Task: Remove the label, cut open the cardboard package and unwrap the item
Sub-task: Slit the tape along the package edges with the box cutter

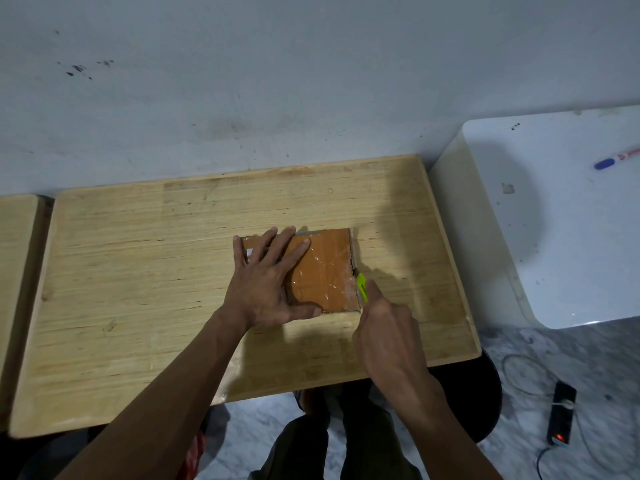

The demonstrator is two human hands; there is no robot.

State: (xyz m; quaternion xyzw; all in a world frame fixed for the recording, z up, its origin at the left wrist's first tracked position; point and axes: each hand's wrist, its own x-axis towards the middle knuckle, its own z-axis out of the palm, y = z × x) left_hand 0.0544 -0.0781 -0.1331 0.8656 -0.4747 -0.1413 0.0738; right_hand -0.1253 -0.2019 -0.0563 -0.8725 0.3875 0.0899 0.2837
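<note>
Your right hand (pixel 388 334), low and right of centre, grips a yellow-green cutter (pixel 362 287), forefinger laid along it, tip at the right edge of the cardboard package (pixel 325 271). Your left hand (pixel 268 282) lies flat with fingers spread wide on the package's left half, thumb along its near edge. Package sits flat at mid-frame on the wooden table (pixel 138 271), brown, covered in shiny clear tape; a small white scrap shows between your left fingers. White table (pixel 571 237) at right carries a blue-capped marker (pixel 616 159), upper right. Power strip (pixel 561 414) with a red light lies on the floor, lower right.
</note>
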